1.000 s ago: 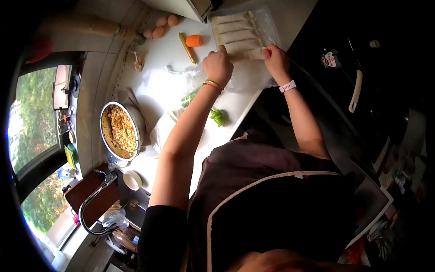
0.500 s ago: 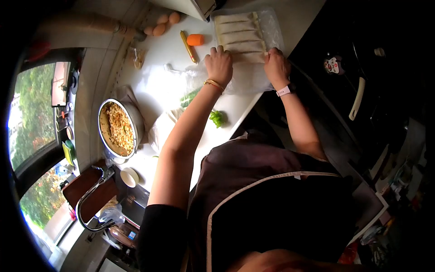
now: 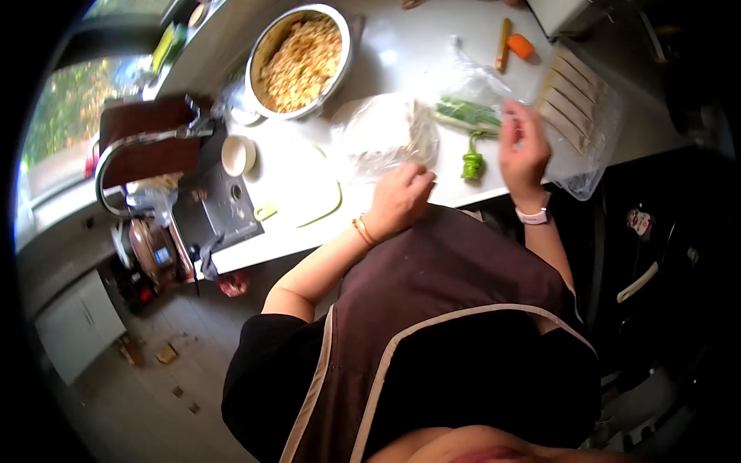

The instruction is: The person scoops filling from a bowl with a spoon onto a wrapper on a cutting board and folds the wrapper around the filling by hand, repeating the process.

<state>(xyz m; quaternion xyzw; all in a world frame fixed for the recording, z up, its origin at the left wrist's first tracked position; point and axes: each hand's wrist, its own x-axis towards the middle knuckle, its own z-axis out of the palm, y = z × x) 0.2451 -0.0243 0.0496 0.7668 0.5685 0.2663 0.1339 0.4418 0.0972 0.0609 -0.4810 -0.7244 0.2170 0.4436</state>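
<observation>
My left hand (image 3: 401,199) hovers at the counter's front edge with its fingers curled in, and no object shows in it. Just beyond it lies a clear plastic bag (image 3: 384,137) with white, flat, stacked contents. My right hand (image 3: 526,147) is raised over the counter, fingers bent and partly apart, holding nothing visible. Beside it on the left are a green pepper (image 3: 472,163) and green leafy stalks (image 3: 466,113) under clear plastic. To its right, a row of pale filled dough rolls (image 3: 570,100) lies on clear plastic.
A steel bowl of chopped filling (image 3: 302,65) stands at the back left. Nearer are a white cup (image 3: 238,155), a green-edged cutting board (image 3: 305,197) and the sink (image 3: 220,204). A carrot piece (image 3: 521,46) and a gold-wrapped stick (image 3: 503,45) lie at the back right.
Both hands have come away from the row of dough rolls and drawn back toward my body. My view has swung left, toward the bowl and sink.
</observation>
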